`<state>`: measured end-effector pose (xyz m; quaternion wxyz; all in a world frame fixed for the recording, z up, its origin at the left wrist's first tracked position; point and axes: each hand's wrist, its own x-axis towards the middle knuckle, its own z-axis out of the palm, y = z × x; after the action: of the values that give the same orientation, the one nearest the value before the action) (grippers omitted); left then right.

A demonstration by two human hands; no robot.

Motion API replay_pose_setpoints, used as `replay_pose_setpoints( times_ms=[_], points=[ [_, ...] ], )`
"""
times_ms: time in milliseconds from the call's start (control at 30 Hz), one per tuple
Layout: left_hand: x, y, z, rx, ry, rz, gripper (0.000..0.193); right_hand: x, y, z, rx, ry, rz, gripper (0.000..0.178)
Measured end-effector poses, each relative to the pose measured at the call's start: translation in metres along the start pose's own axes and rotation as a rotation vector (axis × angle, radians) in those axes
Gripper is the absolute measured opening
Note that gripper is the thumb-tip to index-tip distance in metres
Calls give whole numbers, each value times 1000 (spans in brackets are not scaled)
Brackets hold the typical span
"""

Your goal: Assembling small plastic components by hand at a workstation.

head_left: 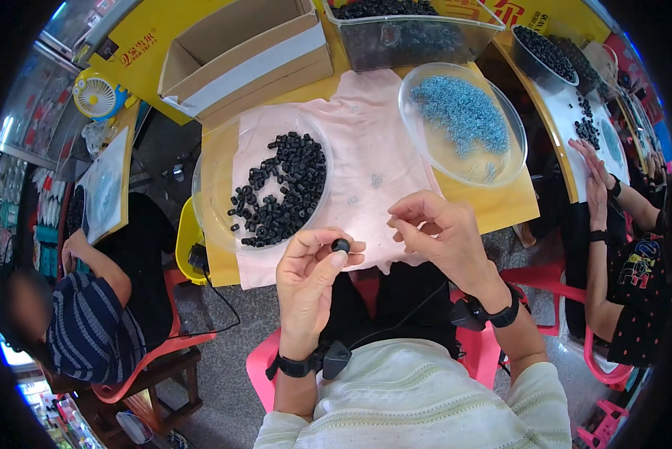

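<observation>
My left hand (304,280) pinches a small black cap-like piece (340,245) with a rounded face between thumb and fingers. To its right, my right hand (449,238) is held with thumb and fingertips brought together. Anything between those fingertips is too small to make out. Just beyond my left hand lies a clear round tray (215,206) with many small black cylindrical pieces (306,161). Another clear tray (429,153), at the far right, holds a heap of tiny light-blue pieces (455,112). Under the hands and trays spreads a pink cloth (362,142), with a few tiny pale pieces (376,179) on it.
An open cardboard box (250,67) and a clear bin (418,49) of black parts stand at the table's far side. A yellow bucket (188,243) hangs low at the left. People sit at side tables (119,183) on both sides; a cable (235,310) runs below left.
</observation>
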<state>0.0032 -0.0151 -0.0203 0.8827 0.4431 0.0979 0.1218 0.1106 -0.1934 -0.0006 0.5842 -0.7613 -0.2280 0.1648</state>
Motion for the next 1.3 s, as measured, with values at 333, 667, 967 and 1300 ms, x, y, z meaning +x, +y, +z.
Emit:
replay_pose_setpoints(
  times_ms=[333, 667, 967, 1300],
  points=[
    [-6, -10, 14, 277, 37, 21, 27, -14, -8, 0, 434, -37, 96, 17],
    [-5, -18, 15, 113, -37, -4, 28, -15, -4, 4, 501, -78, -5, 12],
    [-3, -20, 13, 97, -17, -41, 26, -13, 0, 10, 477, -83, -22, 8],
    [-2, -19, 0, -31, 37, -87, 23, -4, 5, 24, -124, 14, -522, 20]
  ],
)
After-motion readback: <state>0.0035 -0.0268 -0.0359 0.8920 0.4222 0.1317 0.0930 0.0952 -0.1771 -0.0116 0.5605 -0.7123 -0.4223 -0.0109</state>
